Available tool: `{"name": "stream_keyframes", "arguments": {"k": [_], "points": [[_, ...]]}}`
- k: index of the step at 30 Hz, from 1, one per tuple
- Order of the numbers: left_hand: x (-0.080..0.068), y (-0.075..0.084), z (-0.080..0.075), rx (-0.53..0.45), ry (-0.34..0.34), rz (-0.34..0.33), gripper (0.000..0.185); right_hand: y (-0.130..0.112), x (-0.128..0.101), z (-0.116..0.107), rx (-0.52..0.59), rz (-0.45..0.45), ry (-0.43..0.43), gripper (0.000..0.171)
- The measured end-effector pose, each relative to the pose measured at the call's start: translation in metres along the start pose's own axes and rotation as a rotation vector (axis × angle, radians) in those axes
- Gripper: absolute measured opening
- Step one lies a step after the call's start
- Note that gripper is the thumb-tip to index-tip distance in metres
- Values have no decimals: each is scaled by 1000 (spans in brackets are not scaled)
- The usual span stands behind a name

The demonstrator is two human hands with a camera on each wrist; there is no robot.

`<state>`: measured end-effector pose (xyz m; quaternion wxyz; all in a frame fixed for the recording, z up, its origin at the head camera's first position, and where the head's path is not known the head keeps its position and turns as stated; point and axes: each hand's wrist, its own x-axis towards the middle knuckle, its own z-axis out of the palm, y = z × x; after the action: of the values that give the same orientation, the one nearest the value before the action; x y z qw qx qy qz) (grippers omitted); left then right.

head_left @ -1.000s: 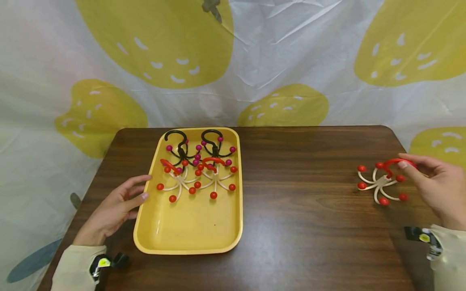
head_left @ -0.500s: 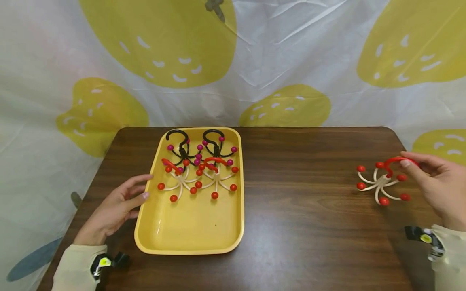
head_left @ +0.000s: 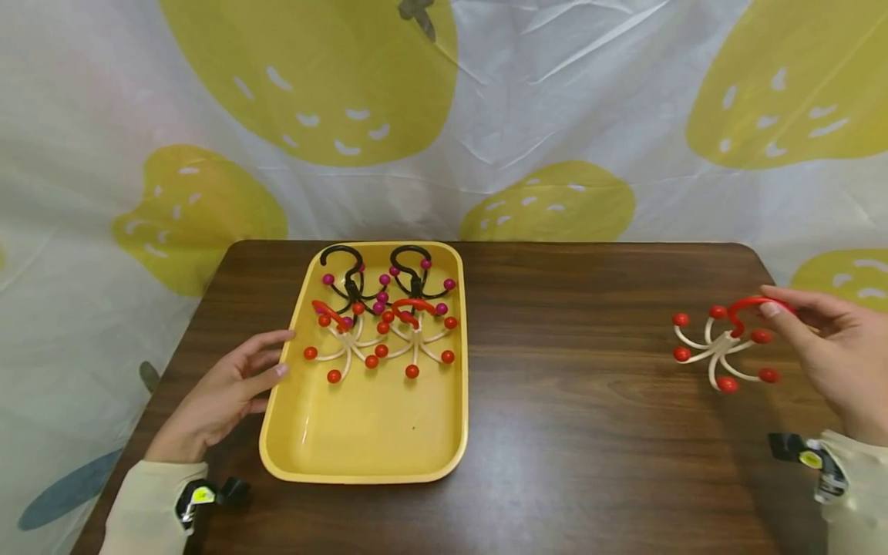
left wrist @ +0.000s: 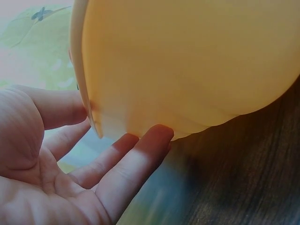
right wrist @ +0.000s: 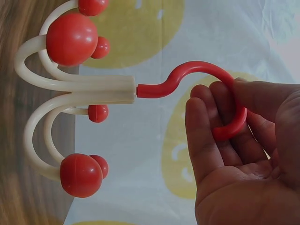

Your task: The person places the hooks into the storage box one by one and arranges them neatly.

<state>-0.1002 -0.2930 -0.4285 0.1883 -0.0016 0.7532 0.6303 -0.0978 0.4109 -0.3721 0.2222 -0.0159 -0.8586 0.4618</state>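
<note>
1. Not much has moved since a second ago: the white-and-red hook hanger (head_left: pixel 723 351) in the right hand (head_left: pixel 829 354) has shifted a touch toward the tray, and the left hand (head_left: pixel 225 393) is where it was.
2. Right hand's fingers are curled round the red hook of that hanger, pinching it with the thumb. It sits at the right end of the tabletop (head_left: pixel 590 401), and I can't tell if its red balls touch the wood or hang just above it.
3. Left hand is relaxed, fingers straight, tips touching the left outer wall of the yellow tray (head_left: pixel 368 451). It grips nothing.
4. Inside the tray, at the far end, are two black hangers with purple balls (head_left: pixel 361 281), and just in front of them two more white hangers with red balls (head_left: pixel 381 343), partly overlapping.
</note>
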Motion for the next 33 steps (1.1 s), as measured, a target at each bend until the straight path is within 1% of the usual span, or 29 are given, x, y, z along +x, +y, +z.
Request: {"name": "stream_keyframes", "arguments": {"k": [7,11,14,16,23,27,30,33], "points": [[-1,-1,2,16,20,22,61,-24,0,8,-27,-2,-2,31],[-1,-5,5,36,56,48,59,-37,1,14,-7,-46,-26,30],[-1,-8,7,46,85,51,58,-43,3,19,10,-84,-54,29],[-1,-10,8,48,94,55,58,-48,5,23,3,-104,-65,28],[-3,-8,7,29,53,98,56,-63,5,35,-4,-159,-110,25],[-4,-8,7,20,48,97,56,-70,5,43,5,-172,-126,25],[-4,-7,8,17,45,96,56,-76,6,48,34,-190,-137,25],[-5,-6,8,16,48,97,56,-81,7,54,52,-224,-143,26]]}}
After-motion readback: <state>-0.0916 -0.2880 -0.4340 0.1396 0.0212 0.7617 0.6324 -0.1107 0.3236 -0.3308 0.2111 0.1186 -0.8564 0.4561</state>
